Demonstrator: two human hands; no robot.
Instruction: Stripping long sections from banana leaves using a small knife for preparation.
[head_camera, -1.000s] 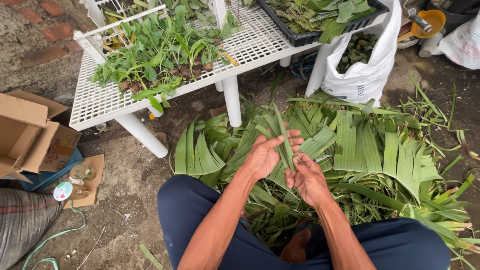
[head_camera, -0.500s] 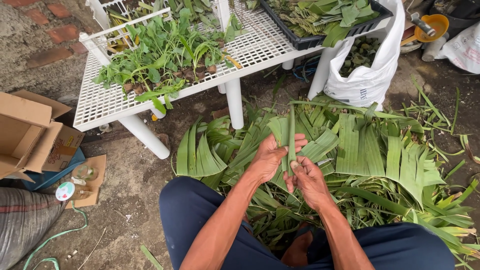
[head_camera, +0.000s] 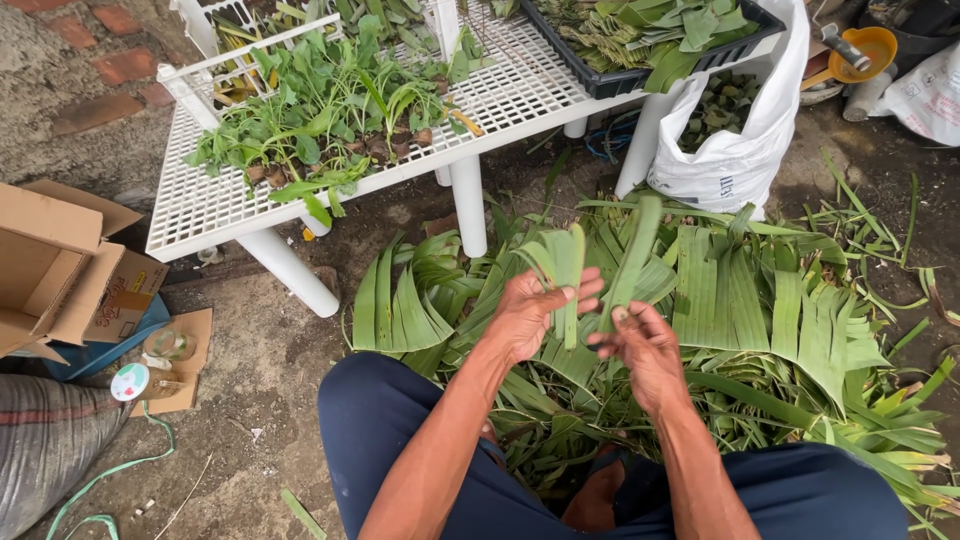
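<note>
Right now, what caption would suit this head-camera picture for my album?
Seated person's left hand and right hand each hold a green leaf strip above a leaf pile, beside a white mesh table.

You held smooth, slightly glossy green leaf strips (head_camera: 565, 275); the white plastic grid table (head_camera: 220, 195) looked matt.

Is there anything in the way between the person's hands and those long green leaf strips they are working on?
Nothing visible. The left hand already holds a folded leaf strip, and the right hand pinches a second leaf strip that stands upright. Both are held above the pile of cut leaves on the ground.
</note>
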